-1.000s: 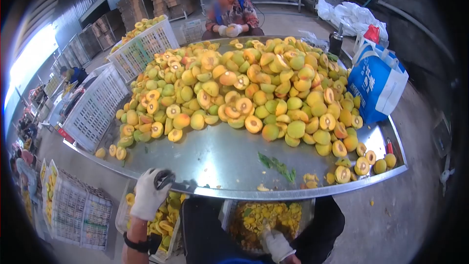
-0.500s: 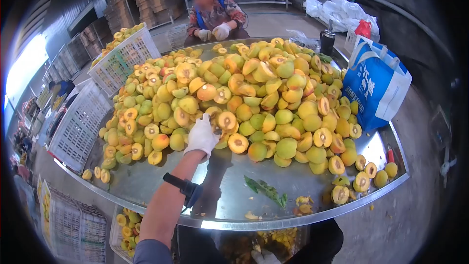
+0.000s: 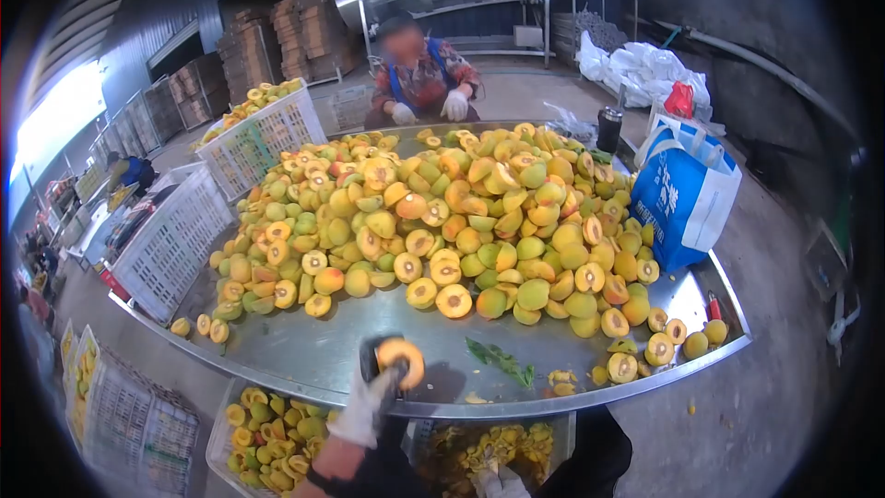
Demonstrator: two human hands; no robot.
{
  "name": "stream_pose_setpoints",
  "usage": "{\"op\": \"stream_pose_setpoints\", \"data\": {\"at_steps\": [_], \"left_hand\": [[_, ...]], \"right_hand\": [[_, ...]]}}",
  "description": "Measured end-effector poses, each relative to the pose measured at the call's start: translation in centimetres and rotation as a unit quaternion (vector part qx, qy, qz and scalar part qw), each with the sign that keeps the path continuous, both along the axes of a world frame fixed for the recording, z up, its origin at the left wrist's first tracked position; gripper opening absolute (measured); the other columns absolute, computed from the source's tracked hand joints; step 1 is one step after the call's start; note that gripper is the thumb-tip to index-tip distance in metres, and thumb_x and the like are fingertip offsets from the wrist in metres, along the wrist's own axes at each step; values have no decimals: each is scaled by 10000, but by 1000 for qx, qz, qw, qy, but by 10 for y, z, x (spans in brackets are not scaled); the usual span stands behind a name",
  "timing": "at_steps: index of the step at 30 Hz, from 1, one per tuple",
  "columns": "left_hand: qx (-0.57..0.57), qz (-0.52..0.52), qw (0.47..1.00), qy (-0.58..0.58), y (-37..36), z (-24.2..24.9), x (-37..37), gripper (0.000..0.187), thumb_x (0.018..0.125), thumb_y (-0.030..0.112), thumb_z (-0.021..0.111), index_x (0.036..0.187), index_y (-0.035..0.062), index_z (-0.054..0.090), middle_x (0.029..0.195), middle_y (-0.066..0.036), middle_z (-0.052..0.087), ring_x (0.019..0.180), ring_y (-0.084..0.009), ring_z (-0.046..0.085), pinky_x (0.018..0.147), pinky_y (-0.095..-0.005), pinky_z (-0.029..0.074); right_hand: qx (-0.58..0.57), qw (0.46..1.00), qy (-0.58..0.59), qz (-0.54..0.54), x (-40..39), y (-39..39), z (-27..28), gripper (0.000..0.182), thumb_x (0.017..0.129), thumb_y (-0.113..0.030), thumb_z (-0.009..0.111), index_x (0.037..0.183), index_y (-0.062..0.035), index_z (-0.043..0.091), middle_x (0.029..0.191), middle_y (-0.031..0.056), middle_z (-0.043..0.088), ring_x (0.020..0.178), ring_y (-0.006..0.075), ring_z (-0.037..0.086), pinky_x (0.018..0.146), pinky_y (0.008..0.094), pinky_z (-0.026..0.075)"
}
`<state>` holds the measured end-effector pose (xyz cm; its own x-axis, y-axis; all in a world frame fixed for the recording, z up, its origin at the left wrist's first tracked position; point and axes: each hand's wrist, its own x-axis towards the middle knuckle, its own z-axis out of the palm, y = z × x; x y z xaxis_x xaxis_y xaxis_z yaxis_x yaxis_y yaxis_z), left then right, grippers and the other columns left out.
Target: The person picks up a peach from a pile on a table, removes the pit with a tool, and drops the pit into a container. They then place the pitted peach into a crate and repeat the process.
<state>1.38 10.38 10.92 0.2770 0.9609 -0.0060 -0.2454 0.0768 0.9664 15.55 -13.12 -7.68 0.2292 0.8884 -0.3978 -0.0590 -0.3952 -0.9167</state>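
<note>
My left hand wears a matt, cloth-looking glove, against the smooth cut flesh of a fruit half. Across mid-frame, the smooth metal table shines with glare. The slotted crate at left looks like dull plastic; the blue bag at right seems smooth, faintly glossy.

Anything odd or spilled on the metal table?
Yes. Loose green leaves lie on the bare metal before the fruit pile, and mushy yellow scraps sit near the front edge: likely stray debris. A blue bag at the right also looks out of place.
</note>
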Motion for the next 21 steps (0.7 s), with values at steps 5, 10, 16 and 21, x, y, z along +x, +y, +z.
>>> {"op": "stream_pose_setpoints", "data": {"at_steps": [5, 10, 16, 21], "left_hand": [[-100, -67, 987, -102, -81, -17, -19, 586, 891, 81, 611, 1423, 5, 378, 1160, -153, 606, 1069, -214, 616, 963, -316, 491], [-6, -83, 996, -36, -103, -101, -29, 500, 935, 192, 614, 1356, -15, 444, 1262, -146, 556, 1117, -219, 580, 935, -317, 508], [-27, -4, 999, -26, -115, -88, -15, 444, 929, 220, 540, 1322, 20, 491, 1161, -99, 594, 1097, -203, 572, 980, -332, 453], [-166, -50, 954, -244, -101, -68, -17, 403, 992, 272, 518, 1309, 23, 523, 1193, -118, 588, 1056, -200, 607, 914, -311, 523]], "right_hand": [[156, 986, -35, -53, -17, 16, 90, 263, 984, -232, 540, 1201, -89, 582, 689, -16, 520, 559, 84, 471, 494, 251, 389], [84, 995, 52, -16, -26, 18, 143, 294, 1001, -211, 508, 1254, -71, 564, 704, -25, 517, 571, 74, 464, 504, 246, 398], [137, 988, -54, -50, -38, 16, 154, 280, 975, -291, 545, 1105, -53, 612, 788, 95, 668, 659, 282, 640, 594, 389, 499], [101, 988, -116, 18, -28, 19, 116, 235, 965, -293, 544, 947, -61, 579, 683, 82, 589, 557, 208, 563, 527, 349, 454]]}}
